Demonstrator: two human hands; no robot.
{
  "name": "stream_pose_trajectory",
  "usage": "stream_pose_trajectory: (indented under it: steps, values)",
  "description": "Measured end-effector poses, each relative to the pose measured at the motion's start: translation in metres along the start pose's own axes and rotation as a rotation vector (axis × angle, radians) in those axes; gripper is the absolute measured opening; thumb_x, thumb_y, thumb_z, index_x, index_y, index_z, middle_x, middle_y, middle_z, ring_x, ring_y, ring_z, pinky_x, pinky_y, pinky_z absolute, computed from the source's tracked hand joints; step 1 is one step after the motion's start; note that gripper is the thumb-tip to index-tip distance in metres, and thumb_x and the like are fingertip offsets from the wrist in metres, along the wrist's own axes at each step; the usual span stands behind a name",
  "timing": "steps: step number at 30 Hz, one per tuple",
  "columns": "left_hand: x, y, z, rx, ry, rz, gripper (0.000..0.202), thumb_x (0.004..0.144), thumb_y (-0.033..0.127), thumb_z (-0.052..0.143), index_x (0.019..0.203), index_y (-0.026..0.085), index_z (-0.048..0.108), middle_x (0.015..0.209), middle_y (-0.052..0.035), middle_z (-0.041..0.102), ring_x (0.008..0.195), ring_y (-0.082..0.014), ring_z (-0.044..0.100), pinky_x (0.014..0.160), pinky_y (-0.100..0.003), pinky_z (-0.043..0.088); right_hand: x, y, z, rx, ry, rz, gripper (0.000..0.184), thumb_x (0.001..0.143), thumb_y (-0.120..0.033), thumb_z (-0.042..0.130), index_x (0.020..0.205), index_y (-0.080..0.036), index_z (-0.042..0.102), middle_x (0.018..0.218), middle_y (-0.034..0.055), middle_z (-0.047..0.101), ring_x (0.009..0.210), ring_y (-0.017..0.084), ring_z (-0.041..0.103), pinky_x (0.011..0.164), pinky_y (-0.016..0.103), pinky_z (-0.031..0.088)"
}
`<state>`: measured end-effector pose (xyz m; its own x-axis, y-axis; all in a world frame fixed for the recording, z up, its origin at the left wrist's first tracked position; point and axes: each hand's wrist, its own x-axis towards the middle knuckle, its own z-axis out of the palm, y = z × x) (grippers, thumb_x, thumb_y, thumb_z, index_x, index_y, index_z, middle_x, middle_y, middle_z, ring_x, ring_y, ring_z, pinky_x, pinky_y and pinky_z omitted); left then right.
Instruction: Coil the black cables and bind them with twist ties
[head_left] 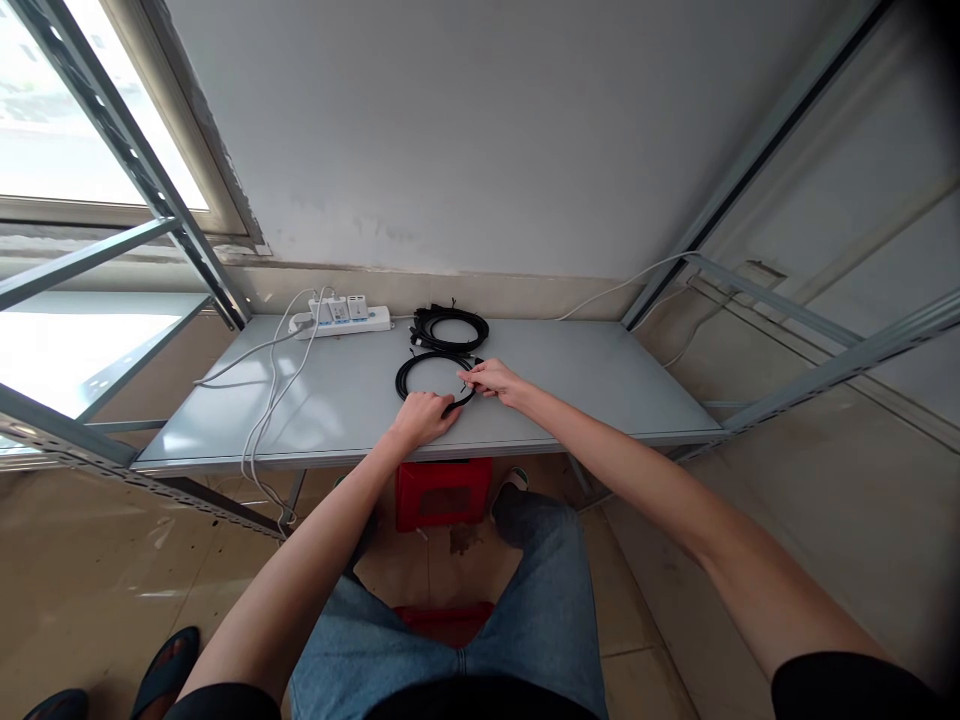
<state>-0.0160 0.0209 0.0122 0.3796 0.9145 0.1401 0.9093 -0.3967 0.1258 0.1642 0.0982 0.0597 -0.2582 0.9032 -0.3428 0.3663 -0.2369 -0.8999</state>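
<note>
A coiled black cable lies on the grey shelf board in front of me. My left hand rests over the near side of this coil, its fingers curled on the cable by the board's front edge. On the coil's right side, my right hand pinches the cable between thumb and fingers; the exact grip is small in view. Behind it, close to the first coil, lies a second, thicker black cable coil with its connectors at the left.
A white power strip with plugged-in adapters stands at the back left. White cords run from it over the front edge. Metal shelf posts rise at both sides. A red stool is under the shelf board.
</note>
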Motion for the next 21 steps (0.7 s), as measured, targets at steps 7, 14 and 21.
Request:
stream_pose_trajectory:
  steps: [7, 14, 21]
  values:
    - [0.001, -0.001, 0.003, 0.024, -0.001, 0.002, 0.055, 0.106, 0.053, 0.033, 0.108, 0.018, 0.075, 0.088, -0.0162, 0.077, 0.085, -0.0308, 0.074, 0.074, -0.035, 0.044, 0.013, 0.006, 0.016, -0.439, 0.126, -0.257, 0.033, 0.08, -0.035, 0.082, 0.058, -0.019, 0.064, 0.056, 0.0002, 0.06, 0.061, 0.013, 0.054, 0.062, 0.025, 0.042]
    - [0.0, -0.002, 0.004, 0.035, -0.012, 0.008, 0.057, 0.107, 0.054, 0.029, 0.128, 0.021, 0.07, 0.095, -0.0163, 0.078, 0.088, -0.0309, 0.074, 0.076, -0.035, 0.045, 0.017, -0.004, 0.029, -0.839, 0.041, -0.234, 0.022, 0.068, -0.009, 0.081, 0.054, -0.019, 0.067, 0.064, 0.0078, 0.068, 0.07, 0.02, 0.063, 0.061, 0.027, 0.042]
    - [0.001, -0.003, 0.003, -0.017, -0.02, -0.057, 0.055, 0.106, 0.055, 0.031, 0.131, 0.022, 0.069, 0.099, -0.0159, 0.078, 0.092, -0.0301, 0.074, 0.076, -0.033, 0.046, 0.025, -0.022, 0.02, -0.724, -0.263, -0.078, 0.027, 0.067, -0.021, 0.088, 0.052, -0.017, 0.066, 0.05, 0.0038, 0.064, 0.044, 0.016, 0.058, 0.05, 0.028, 0.048]
